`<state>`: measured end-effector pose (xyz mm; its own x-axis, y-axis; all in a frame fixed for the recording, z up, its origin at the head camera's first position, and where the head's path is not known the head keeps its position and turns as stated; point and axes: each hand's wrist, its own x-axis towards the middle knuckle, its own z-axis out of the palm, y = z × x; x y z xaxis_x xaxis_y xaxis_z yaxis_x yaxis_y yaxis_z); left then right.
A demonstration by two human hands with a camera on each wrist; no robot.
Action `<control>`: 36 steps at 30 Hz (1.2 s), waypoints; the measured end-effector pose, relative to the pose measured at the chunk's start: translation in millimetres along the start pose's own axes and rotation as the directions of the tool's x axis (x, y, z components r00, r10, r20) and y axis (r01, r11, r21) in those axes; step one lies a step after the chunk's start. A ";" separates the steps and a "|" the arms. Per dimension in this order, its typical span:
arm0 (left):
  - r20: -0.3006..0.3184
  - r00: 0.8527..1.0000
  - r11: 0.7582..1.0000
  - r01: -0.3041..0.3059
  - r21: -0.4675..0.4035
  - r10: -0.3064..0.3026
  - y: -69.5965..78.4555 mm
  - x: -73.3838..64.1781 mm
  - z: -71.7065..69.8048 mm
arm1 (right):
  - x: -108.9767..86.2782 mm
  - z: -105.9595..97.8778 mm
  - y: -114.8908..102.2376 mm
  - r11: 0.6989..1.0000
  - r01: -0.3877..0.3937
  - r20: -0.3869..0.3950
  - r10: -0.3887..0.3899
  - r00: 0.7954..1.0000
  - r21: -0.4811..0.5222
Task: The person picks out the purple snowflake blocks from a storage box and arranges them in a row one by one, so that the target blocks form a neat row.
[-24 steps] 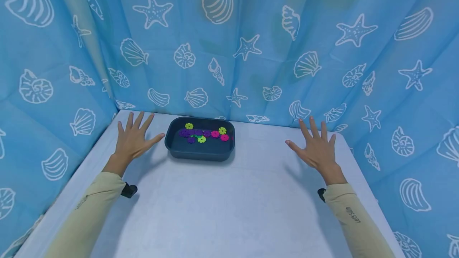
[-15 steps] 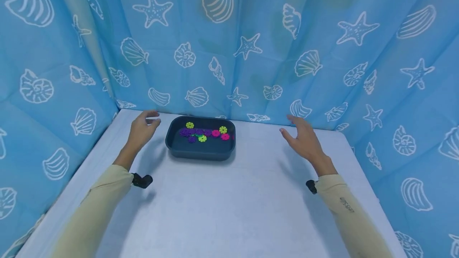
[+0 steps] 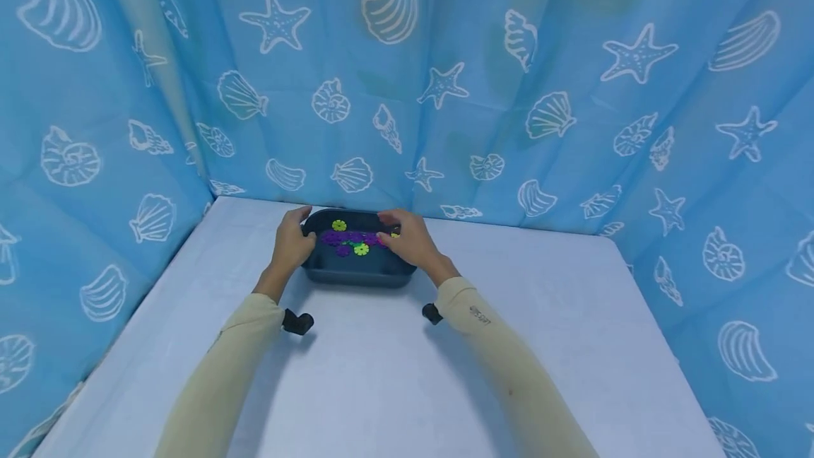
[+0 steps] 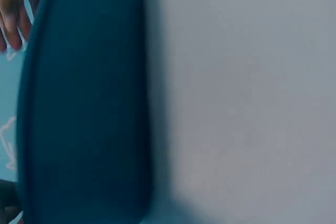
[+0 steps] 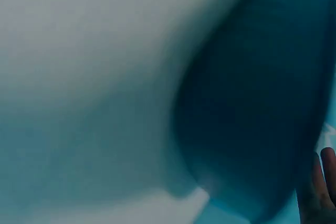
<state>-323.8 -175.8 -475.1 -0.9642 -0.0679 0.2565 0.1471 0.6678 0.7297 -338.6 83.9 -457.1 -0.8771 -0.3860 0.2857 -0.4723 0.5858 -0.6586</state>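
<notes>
- Blue-grey tray [image 3: 359,278] with discs [image 3: 361,249] near the table [image 3: 369,373] back, head view; our left hand [image 3: 294,240] and right hand [image 3: 412,240] half-curl at its ends; we can't tell if they grip.
- Left wrist: tray close.
- Right wrist: tray, blurred.

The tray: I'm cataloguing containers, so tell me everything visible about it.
The tray is dark blue-grey and oblong, with rounded corners, smooth walls and an open top; it looks plastic. It sits upright on the table near the curtain, holding small discs, purple, yellow and green among them. The left hand is at its left end; the right hand covers part of its right end. Whether either grips it is unclear.
</notes>
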 end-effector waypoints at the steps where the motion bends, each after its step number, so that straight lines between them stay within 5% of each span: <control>1: -0.012 1.000 1.000 0.002 -0.021 -0.002 -2.5 -1.8 0.9 | 3.0 7.6 1.4 1.000 -0.004 0.008 0.004 1.000 0.007; 12: -0.100 0.995 0.991 -0.036 -0.126 0.024 -15.8 -8.8 11.3 | 19.8 44.1 12.8 0.998 -0.064 0.095 0.063 0.994 0.006; 20: -0.095 0.995 0.991 -0.044 -0.128 0.031 -19.1 -9.0 9.7 | 29.3 50.9 17.8 0.990 -0.106 0.196 0.122 0.973 -0.089; 36: -0.096 0.995 0.994 -0.028 -0.106 0.017 -21.5 -7.4 11.5 | 31.5 53.2 18.2 0.987 -0.121 0.219 0.142 0.965 -0.110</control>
<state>-322.3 -181.1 -500.0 -0.9359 -0.1267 0.3286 0.1964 0.5868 0.7856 -370.3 44.6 -497.2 -0.8949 -0.4454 0.0294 -0.3698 0.7031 -0.6073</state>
